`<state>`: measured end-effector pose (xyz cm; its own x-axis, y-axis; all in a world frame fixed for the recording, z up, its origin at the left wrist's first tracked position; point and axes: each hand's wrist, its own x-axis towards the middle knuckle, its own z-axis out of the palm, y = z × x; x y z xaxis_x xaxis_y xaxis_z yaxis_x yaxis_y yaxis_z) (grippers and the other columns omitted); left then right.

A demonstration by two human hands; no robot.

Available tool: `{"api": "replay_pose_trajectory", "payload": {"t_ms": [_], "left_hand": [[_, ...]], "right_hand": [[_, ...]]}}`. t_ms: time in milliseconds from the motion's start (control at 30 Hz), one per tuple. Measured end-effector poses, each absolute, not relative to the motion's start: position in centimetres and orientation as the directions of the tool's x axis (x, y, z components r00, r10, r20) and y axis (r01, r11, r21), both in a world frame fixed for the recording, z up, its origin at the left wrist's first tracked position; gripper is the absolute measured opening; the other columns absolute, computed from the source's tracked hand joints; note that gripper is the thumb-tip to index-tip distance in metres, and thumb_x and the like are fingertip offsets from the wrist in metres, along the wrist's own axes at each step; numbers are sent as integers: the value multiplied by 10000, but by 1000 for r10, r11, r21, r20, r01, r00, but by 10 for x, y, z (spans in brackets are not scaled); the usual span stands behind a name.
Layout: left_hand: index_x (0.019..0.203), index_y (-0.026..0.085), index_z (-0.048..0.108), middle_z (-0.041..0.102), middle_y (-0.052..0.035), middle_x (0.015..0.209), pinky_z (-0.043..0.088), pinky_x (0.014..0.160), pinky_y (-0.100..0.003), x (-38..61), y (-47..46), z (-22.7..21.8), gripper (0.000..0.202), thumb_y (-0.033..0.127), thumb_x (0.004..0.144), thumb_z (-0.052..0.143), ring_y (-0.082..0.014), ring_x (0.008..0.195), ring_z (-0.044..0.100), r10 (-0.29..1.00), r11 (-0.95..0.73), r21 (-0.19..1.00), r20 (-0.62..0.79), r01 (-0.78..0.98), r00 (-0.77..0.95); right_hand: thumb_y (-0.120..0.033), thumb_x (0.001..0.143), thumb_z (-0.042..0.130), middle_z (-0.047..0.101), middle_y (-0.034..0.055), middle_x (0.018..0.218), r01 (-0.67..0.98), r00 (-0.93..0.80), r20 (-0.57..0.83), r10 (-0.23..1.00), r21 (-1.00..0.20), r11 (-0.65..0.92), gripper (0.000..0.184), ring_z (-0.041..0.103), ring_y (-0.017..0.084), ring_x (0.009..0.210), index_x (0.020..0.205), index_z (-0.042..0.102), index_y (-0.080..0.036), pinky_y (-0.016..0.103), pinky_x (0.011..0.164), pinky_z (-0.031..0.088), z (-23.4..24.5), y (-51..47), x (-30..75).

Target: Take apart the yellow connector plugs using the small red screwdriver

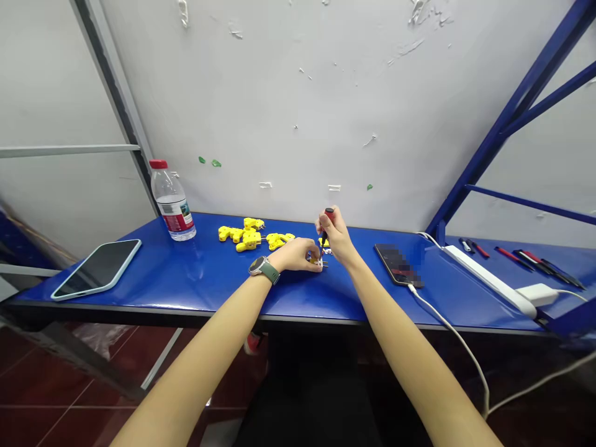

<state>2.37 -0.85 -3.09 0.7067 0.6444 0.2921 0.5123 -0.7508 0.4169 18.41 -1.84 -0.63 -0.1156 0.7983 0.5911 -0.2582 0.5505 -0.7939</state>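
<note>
My right hand (pixel 336 234) is wrapped around a screwdriver (pixel 329 214) with a red and black handle, held upright with its shaft pointing down. The tip meets a small white and yellow electrical plug (pixel 319 262) on the blue table. My left hand (pixel 300 253), with a watch on its wrist, pinches this plug from the left; its metal pins stick out to the right. Just behind lie a yellow piece (pixel 323 242) and small white parts, partly hidden by my hands. To the left, several yellow plugs (pixel 251 239) lie in a loose group.
A water bottle (pixel 173 205) and a tablet-like device (pixel 100 267) are at the left of the blue table (pixel 186 279). On the right are a charging phone (pixel 397 264), a white power strip (pixel 488 279) and several pens (pixel 531 261). A white wall rises behind.
</note>
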Motion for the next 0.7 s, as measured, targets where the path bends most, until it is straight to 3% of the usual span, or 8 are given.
{"api": "replay_pose_trajectory", "payload": {"t_ms": [233,700], "left_hand": [[876,196,761,754,-33,949,485,748,-285,22,-7,-31,273,435,760,822,-195,851,680,657,-737,440,284,513,699],[893,205,770,775,-26,953,500,753,-273,21,-6,-30,295,454,741,816,-189,841,684,680,-710,470,261,525,685]], "right_hand": [[-682,770,795,512,-20,699,-405,-213,569,794,-791,458,499,482,134,640,872,609,-231,283,598,447,-1,-21,188],[-708,761,784,501,-1,742,-431,-170,582,795,-770,471,528,448,125,627,869,633,-214,264,511,397,1,-23,185]]}}
